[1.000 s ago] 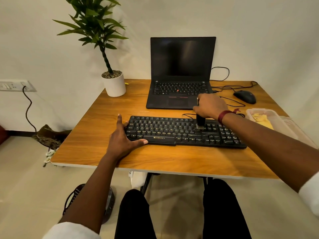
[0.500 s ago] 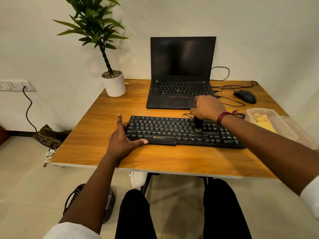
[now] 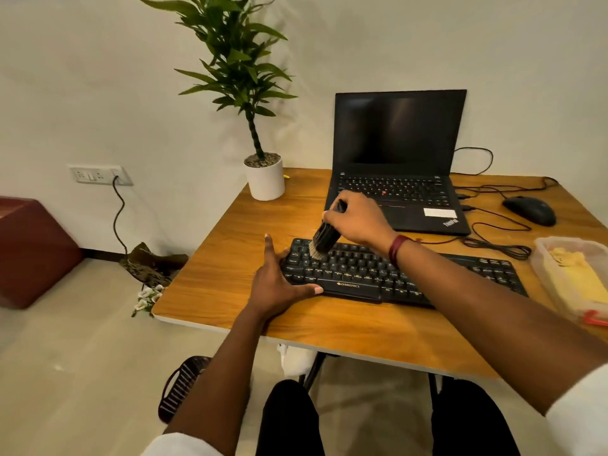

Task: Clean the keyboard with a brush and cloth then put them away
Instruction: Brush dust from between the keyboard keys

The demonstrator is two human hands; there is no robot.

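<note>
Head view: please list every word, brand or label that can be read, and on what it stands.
"ZEBRONICS": front edge of the keyboard.
"ThinkPad": near right corner of the laptop, printed aslant.
Key legends on both: too small to read.
White sticker on the laptop: no readable text.

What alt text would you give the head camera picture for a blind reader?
A person's right hand holds a black brush with its bristles on the left end of a black keyboard, while the left hand rests against that end. An open laptop, potted plant, mouse and a tub holding a yellow cloth share the wooden desk.
</note>
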